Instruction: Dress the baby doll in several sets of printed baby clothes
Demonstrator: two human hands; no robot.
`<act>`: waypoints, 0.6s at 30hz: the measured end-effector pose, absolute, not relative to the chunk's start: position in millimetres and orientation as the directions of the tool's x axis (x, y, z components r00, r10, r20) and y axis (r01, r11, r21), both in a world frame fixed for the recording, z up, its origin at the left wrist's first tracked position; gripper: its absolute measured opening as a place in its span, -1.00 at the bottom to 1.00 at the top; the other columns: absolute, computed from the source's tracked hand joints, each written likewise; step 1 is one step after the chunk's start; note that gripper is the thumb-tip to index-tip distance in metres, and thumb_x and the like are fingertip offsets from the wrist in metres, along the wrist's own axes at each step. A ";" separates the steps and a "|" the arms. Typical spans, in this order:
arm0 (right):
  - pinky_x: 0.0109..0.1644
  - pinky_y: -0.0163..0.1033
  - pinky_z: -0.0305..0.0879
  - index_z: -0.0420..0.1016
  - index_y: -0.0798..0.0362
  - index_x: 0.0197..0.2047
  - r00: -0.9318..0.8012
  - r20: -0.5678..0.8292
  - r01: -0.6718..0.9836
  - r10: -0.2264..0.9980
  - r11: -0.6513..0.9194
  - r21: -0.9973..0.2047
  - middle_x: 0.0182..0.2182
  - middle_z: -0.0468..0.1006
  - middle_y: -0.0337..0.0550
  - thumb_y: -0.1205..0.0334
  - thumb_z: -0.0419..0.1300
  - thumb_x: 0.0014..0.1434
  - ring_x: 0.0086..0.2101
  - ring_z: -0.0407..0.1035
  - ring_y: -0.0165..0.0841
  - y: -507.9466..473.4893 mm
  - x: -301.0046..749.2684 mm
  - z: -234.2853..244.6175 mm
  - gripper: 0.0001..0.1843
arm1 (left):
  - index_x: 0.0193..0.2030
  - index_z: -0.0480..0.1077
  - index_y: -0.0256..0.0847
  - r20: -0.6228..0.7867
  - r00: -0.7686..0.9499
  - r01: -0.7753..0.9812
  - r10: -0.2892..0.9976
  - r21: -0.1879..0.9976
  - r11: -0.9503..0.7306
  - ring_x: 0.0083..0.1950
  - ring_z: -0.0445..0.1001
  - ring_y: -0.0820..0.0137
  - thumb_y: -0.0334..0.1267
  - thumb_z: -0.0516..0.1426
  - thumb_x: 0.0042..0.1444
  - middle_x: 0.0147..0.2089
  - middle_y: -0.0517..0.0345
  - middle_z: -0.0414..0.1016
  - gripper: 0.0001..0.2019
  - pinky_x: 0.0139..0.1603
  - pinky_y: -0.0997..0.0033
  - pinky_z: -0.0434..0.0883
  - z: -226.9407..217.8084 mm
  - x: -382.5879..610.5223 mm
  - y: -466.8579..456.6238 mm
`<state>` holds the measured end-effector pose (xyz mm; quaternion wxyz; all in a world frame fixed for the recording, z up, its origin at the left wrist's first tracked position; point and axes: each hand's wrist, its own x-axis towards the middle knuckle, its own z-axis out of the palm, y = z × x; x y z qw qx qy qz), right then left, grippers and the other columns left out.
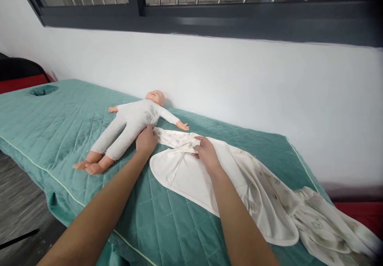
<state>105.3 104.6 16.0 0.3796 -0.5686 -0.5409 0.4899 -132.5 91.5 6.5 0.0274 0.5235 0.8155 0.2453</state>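
A white baby swaddle wrap (191, 178) with a small print lies spread over the right part of the bed, its rounded flaps open. My left hand (146, 140) is closed on the narrow left end of the wrap, close beside the doll's hip. Between the thumb and fingers of my right hand (206, 154) is a gathered fold of the same cloth. On its back, left of the wrap, lies a baby doll (131, 118) with a white cloth body, arms spread and feet toward the near edge. My left hand partly covers the doll's side.
A green quilted cover (74, 126) with a face hole (44, 90) at the far left lies over the bed. Behind it stands a white wall (239, 82) below a dark window frame (209, 20). The wrap's bunched printed end (326, 226) reaches the right edge.
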 end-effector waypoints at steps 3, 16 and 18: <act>-0.56 -0.39 0.30 0.39 0.04 0.04 -0.060 -0.133 0.246 0.989 -0.115 -0.962 -0.28 0.49 -0.21 0.36 0.06 -0.06 -0.55 0.40 -0.45 106.4 106.4 14.7 -0.47 | 0.17 0.32 -0.25 0.369 -0.376 0.895 0.850 0.381 0.231 0.12 0.45 0.09 -0.33 -0.04 0.25 0.10 -0.16 0.48 -0.63 0.10 0.13 0.40 5.2 -128.3 82.8; -0.51 -0.36 0.38 0.36 0.05 0.13 0.023 -0.060 0.374 0.998 -0.064 -0.925 0.08 0.49 -0.03 0.38 0.01 -0.09 -0.29 0.50 -0.32 112.3 125.9 15.5 -0.35 | 0.21 0.39 0.07 0.217 0.002 0.951 0.976 0.303 -0.069 0.45 0.10 0.25 -0.06 -0.07 0.35 0.39 0.28 0.24 -0.61 0.45 0.04 0.04 -9.6 -117.7 57.3; -0.46 -0.36 0.41 0.38 0.06 0.12 0.036 -0.048 0.403 0.998 -0.058 -0.913 0.10 0.47 -0.02 0.38 0.03 -0.08 -0.19 0.50 -0.28 113.9 132.7 15.2 -0.37 | 0.22 0.37 0.02 0.236 -0.095 0.959 0.967 0.282 0.025 0.44 0.11 0.20 -0.08 -0.09 0.36 0.40 0.20 0.23 -0.61 0.42 -0.01 0.10 -9.2 -116.0 51.3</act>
